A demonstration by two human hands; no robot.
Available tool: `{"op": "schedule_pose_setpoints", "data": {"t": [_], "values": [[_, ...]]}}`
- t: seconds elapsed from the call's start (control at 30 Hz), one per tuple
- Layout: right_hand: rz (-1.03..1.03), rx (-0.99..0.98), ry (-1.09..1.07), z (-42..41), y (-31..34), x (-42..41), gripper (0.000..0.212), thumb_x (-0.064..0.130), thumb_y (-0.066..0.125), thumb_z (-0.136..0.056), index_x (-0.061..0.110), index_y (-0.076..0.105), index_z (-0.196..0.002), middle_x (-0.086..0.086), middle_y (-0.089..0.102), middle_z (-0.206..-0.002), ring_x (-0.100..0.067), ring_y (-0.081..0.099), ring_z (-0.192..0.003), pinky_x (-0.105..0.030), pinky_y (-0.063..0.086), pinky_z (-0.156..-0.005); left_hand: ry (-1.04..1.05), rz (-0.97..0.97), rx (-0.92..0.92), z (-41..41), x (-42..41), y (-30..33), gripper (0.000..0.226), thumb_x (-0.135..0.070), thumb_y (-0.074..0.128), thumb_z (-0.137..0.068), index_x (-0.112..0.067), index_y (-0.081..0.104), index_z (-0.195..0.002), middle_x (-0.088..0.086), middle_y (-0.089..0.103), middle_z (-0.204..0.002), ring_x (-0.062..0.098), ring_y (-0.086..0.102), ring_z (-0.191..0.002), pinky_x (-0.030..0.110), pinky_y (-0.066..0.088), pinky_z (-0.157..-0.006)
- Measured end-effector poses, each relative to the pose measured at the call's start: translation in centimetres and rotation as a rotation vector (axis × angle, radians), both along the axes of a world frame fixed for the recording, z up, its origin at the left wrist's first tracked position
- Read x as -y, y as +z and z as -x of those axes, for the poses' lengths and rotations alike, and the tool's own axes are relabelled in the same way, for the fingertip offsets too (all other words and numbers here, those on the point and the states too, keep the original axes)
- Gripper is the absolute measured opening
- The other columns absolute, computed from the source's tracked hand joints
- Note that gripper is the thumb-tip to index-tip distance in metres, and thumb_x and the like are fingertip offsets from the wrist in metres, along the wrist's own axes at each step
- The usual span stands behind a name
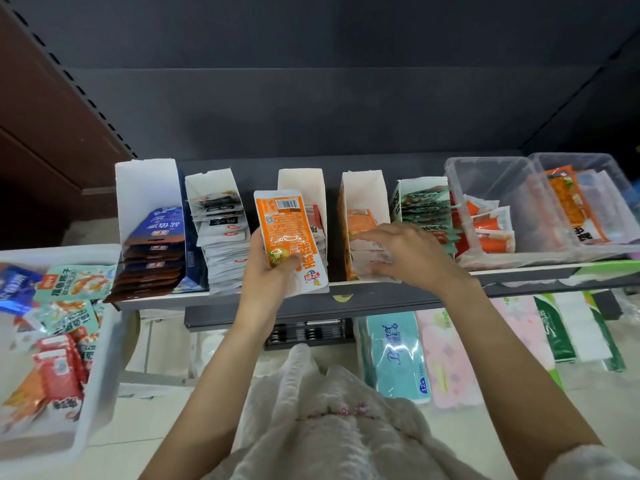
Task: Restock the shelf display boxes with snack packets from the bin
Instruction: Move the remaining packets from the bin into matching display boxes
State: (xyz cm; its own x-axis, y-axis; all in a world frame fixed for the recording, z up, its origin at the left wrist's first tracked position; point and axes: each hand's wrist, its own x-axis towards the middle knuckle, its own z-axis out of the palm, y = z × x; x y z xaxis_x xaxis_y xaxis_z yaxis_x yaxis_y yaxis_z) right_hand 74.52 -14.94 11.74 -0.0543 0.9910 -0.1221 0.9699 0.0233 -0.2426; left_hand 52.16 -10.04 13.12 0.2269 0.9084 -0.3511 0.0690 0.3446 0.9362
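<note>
While an orange packet is gripped by the left hand, the blurred right hand, fingers spread, hides packets at the shelf's front edge.

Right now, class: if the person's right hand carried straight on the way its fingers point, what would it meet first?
The right hand points left into the white cardboard display box, fingers on its orange and white packets. Carrying on, it would probably meet that box's left wall first; depth is unclear.

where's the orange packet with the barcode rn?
Head view, centre: the orange packet is gripped in the left hand, held up in front of the shelf boxes, just left of the right hand at the orange display box.
</note>
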Motion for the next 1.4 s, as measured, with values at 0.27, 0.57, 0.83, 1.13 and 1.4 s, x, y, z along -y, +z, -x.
{"op": "schedule_pose_setpoints", "data": {"t": [0.27, 0.57, 0.83, 1.13, 1.4], "values": [[-0.438, 0.021, -0.194, -0.8, -1.2, -0.5, 0.016, 0.006, 0.064, -0.085, 0.012, 0.068, -0.099, -0.007, 0.071, -0.081, -0.026, 0.068, -0.065, -0.039, 0.057, -0.053, -0.028, -0.017, -0.007, -0.4, -0.2, 0.5, 0.046, 0.0, 0.057, -0.091, -0.027, 0.044, -0.127, -0.012, 0.062, -0.109, 0.007, 0.061, -0.102, 0.024, 0.053, -0.077], [-0.328, -0.134, -0.154, 0.0, -2.0, 1.4, 0.027, 0.008, 0.072, -0.079, 0.017, 0.07, -0.104, 0.0, 0.069, -0.105, -0.021, 0.066, -0.089, -0.035, 0.057, -0.066, -0.055, 0.038, 0.065, -2.4, -0.1, 0.5, 0.043, 0.002, 0.058, -0.09, -0.016, 0.048, -0.127, 0.0, 0.065, -0.112, 0.017, 0.064, -0.104, 0.033, 0.055, -0.083], [-0.239, -1.199, -0.683, 4.1, 0.6, 4.6, 0.017, 0.032, 0.057, -0.091, 0.018, 0.062, -0.098, 0.002, 0.073, -0.085, -0.014, 0.07, -0.076, -0.029, 0.053, -0.067, 0.029, -0.042, 0.16, -6.9, 1.0, 1.0, 0.046, 0.003, 0.071, -0.08, -0.01, 0.049, -0.119, -0.006, 0.067, -0.098, 0.001, 0.067, -0.087, 0.025, 0.056, -0.08], [-0.411, -1.229, -0.637, 4.3, 1.7, 6.3, 0.046, 0.018, 0.064, -0.09, 0.033, 0.047, -0.13, 0.007, 0.058, -0.122, -0.002, 0.061, -0.104, -0.022, 0.053, -0.082, -0.122, -0.1, 0.061, -8.2, 1.8, 0.3, 0.033, -0.006, 0.069, -0.085, -0.02, 0.054, -0.111, -0.001, 0.068, -0.104, 0.008, 0.066, -0.096, 0.03, 0.053, -0.084], [-0.26, -1.297, -0.885, 1.0, 1.4, 4.5, 0.032, 0.001, 0.065, -0.085, 0.008, 0.065, -0.116, -0.001, 0.07, -0.102, -0.007, 0.067, -0.09, -0.015, 0.053, -0.069, -0.321, -0.557, -0.408, -5.5, -2.2, 0.9, 0.045, -0.034, 0.056, -0.094, -0.02, 0.046, -0.136, -0.007, 0.052, -0.131, 0.01, 0.05, -0.119, 0.027, 0.039, -0.101]]}}
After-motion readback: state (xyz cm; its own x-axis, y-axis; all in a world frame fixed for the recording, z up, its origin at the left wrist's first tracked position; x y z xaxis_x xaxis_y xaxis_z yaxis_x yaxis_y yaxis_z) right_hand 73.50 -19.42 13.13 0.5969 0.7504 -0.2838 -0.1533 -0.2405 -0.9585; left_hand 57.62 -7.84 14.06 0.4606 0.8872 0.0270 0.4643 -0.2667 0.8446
